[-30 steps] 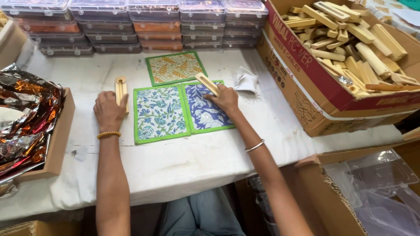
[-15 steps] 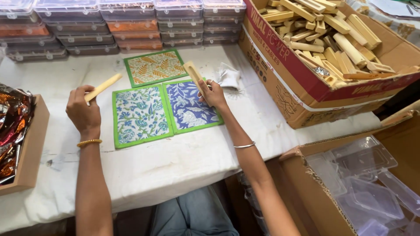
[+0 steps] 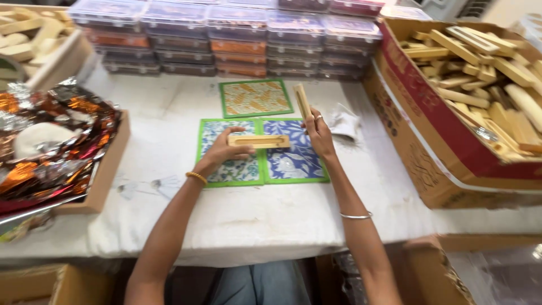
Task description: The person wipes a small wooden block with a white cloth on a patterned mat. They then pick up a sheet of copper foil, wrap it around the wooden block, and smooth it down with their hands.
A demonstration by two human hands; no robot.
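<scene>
My left hand (image 3: 224,151) holds a flat slotted wooden piece (image 3: 259,141) crosswise over two green-edged patterned squares (image 3: 261,151), one teal-flowered on the left and one blue on the right. My right hand (image 3: 318,133) grips a second wooden piece (image 3: 302,100) that stands tilted up near the blue square's far right corner. A third square (image 3: 255,97), orange and green, lies just behind the pair. All three squares rest on the white table (image 3: 237,214).
Stacked clear lidded boxes (image 3: 226,39) line the far edge. A large cardboard box (image 3: 440,164) of wooden pieces (image 3: 485,73) stands at the right. A tray of shiny foil wrappers (image 3: 51,152) sits at the left. Crumpled plastic (image 3: 345,121) lies beside my right hand.
My left hand has swung in from the left and brought its wooden piece over the two squares. My right hand has stayed at the blue square with its piece.
</scene>
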